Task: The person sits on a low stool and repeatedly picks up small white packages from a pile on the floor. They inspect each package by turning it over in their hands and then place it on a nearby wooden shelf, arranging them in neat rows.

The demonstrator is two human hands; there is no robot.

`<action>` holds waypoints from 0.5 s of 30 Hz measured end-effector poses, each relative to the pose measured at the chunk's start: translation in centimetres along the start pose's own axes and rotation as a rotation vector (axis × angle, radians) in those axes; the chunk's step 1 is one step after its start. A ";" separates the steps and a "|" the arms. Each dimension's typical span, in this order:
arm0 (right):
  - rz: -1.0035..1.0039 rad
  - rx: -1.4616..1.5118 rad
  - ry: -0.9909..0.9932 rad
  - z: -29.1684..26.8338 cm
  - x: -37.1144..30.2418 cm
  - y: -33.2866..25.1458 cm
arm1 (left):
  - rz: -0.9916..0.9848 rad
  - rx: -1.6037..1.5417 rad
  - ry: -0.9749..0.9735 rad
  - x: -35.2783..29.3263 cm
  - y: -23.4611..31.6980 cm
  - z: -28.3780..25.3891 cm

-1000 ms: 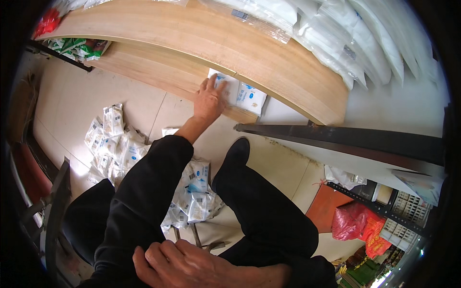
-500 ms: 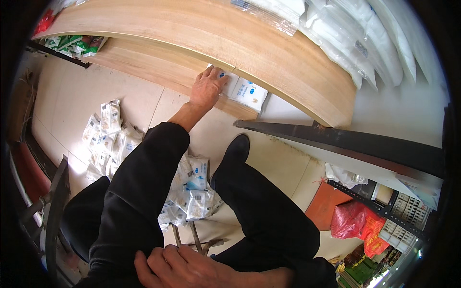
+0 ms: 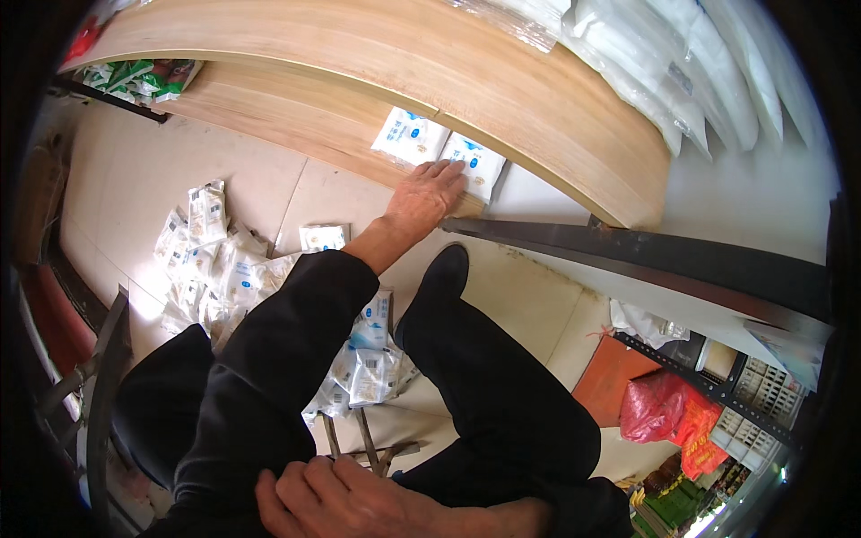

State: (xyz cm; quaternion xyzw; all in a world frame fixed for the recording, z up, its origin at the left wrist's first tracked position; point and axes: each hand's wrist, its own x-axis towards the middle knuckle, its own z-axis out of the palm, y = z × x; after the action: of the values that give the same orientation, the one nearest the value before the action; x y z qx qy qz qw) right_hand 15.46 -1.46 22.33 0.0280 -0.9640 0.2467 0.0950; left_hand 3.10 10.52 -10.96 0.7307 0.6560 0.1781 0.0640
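Note:
My left hand (image 3: 425, 201) reaches to the low wooden shelf, its fingers laid out flat against the front edges of two white plastic packets with blue print. One packet (image 3: 411, 134) lies to the left of the fingertips, the other packet (image 3: 478, 166) to the right. At the bottom of the view my right hand (image 3: 345, 502) rests on dark cloth with its fingers curled under; its fingertips are hidden. Between the two hands, on the floor, a loose pile of similar packets (image 3: 208, 215) spreads under my left sleeve, with more packets (image 3: 369, 377) beside my leg.
An upper wooden board (image 3: 359, 45) overhangs the low shelf (image 3: 296, 108). To the right stands a dark metal post (image 3: 646, 264). Green packs (image 3: 134, 82) lie at the shelf's left end; white bags (image 3: 664, 72) sit at upper right. A red bag (image 3: 652, 406) is at lower right.
My left hand has moved right and nearer along the shelf, uncovering the left packet. Another packet now shows on the floor beside my left wrist. My right hand stays in place.

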 end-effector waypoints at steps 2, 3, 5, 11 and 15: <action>0.017 0.027 0.042 0.5 -0.1 -0.2 | -0.008 0.025 0.029 0.1 0.5 0.2; 0.040 0.061 0.054 0.7 -0.1 -0.3 | -0.012 0.027 0.025 0.2 0.6 0.3; 0.093 0.129 0.077 1.4 -0.3 -0.8 | -0.016 0.025 0.013 0.5 1.0 0.3; 0.100 0.128 0.096 1.3 -0.2 -0.8 | -0.015 0.073 0.041 0.7 1.7 0.4; 0.110 0.071 0.163 3.4 -0.6 -1.8 | -0.038 0.052 -0.049 1.1 1.9 -0.1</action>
State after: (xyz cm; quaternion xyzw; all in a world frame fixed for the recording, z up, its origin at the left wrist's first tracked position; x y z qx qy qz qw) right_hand 15.68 -4.69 20.18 -0.0420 -0.9439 0.2868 0.1583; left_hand 4.96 11.33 -10.06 0.7236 0.6725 0.1415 0.0646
